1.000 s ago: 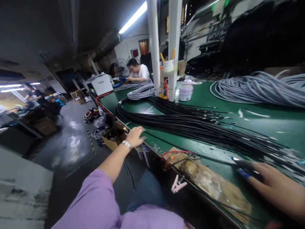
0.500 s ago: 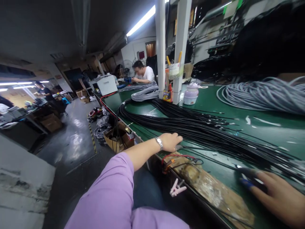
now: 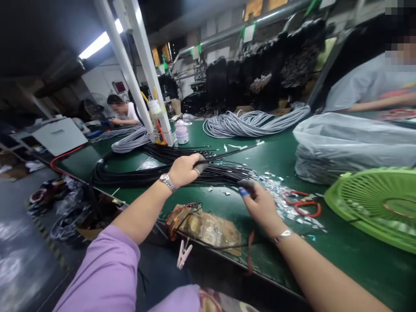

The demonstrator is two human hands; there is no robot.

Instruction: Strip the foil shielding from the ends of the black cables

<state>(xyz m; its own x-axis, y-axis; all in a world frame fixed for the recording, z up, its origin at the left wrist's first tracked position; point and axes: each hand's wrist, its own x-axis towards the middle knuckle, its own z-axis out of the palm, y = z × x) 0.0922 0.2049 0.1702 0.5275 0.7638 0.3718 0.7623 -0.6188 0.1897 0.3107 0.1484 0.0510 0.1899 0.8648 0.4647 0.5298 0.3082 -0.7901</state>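
1. Across the smooth green tabletop (image 3: 344, 247), a long bundle of thin black cables (image 3: 139, 177) runs left to right, its looped bend at the left and its loose ends at the right.
2. The left hand (image 3: 185, 171) is over the bundle and nearer its middle; its fingers are closed on a few black strands, which slant away toward the upper right.
3. The right hand (image 3: 261, 206) is at the loose ends, which lie to the left of and just beyond its fingertips. Thumb and forefinger are close together; whether they pinch a strand cannot be told.
4. Silvery scraps (image 3: 281, 197) and red-handled scissors (image 3: 307, 208) lie to the right of the right hand.
5. Near the front edge rests a brown, tape-covered board (image 3: 211, 229); a grey cable coil (image 3: 247, 125) lies beyond the bundle.
6. Co-workers sit at the far left and right.
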